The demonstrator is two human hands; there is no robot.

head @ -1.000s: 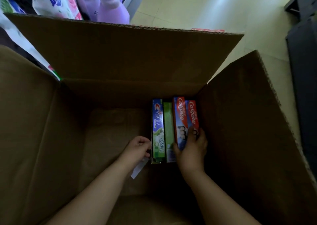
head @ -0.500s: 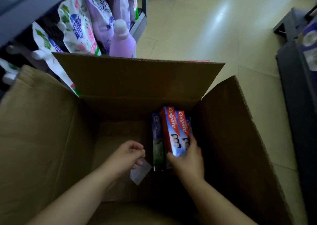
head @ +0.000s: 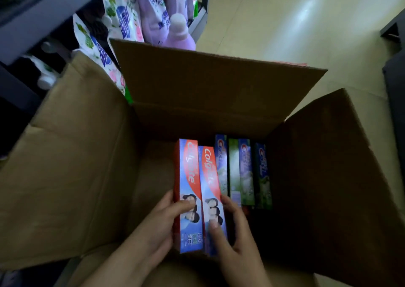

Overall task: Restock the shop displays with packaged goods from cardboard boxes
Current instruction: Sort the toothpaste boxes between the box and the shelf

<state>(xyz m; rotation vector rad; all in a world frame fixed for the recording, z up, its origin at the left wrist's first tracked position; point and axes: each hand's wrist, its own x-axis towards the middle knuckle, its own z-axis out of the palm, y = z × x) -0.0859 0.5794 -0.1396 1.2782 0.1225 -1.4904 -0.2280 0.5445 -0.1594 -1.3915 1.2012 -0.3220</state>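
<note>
An open cardboard box [head: 83,166] fills the view, its flaps standing up. Two red and blue Colgate toothpaste cartons [head: 198,177] are raised side by side above the box floor. My left hand [head: 157,227] grips the left carton from its left side, thumb across its front. My right hand [head: 236,232] grips the right carton, thumb on its face and fingers behind. Several blue and green Crest cartons [head: 245,173] stand in a row at the back right of the box.
A dark shop shelf [head: 32,24] on the left holds flowered detergent bags [head: 122,17] and a purple bottle [head: 180,35]. Pale tiled floor [head: 285,24] lies beyond the box. A dark fixture [head: 396,85] stands at the right edge.
My right hand has lifted the two Colgate cartons up and leftward out of the row. My left hand has come over to take hold of the left carton. The Crest cartons behind are uncovered.
</note>
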